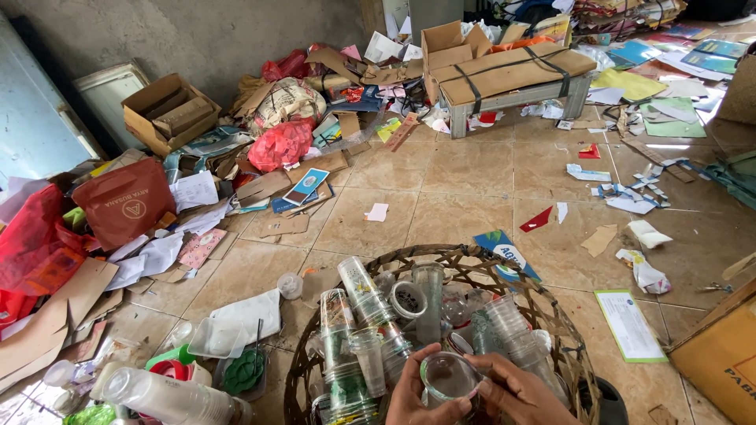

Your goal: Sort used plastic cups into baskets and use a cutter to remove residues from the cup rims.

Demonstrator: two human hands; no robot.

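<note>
Clear plastic it was, right at the bottom edge of the view: a small see-through cup [449,376] sat gripped between both hands, mouth turned up toward the camera. The left hand [413,397] curled in from below on one side, thumb against the rim, and the right hand [516,393] closed round the other side, fingers [482,387] pressed to the wall of the cup. Both hands were clamped on that one cup, close together, almost touching each other.

And underneath them, a round woven basket [551,315] (dark wicker, open weave) was packed with more clear plastic cups [370,315], some stacked into tall columns, some lying tilted. The held cup hovered just above the near part of that heap.

Off to the left, on the tiled floor [457,189], another stack of clear cups [169,397] lay on its side, near a green lid [242,371] and a flat clear tray [213,337]. Farther out, scraps of paper and cardboard were strewn everywhere: an open cardboard box [169,114] by the wall, red plastic bags [279,144] in the pile beside it, a red paper bag [126,201] well to the left, and a low bench [512,79] topped with strapped cardboard at the back.
</note>
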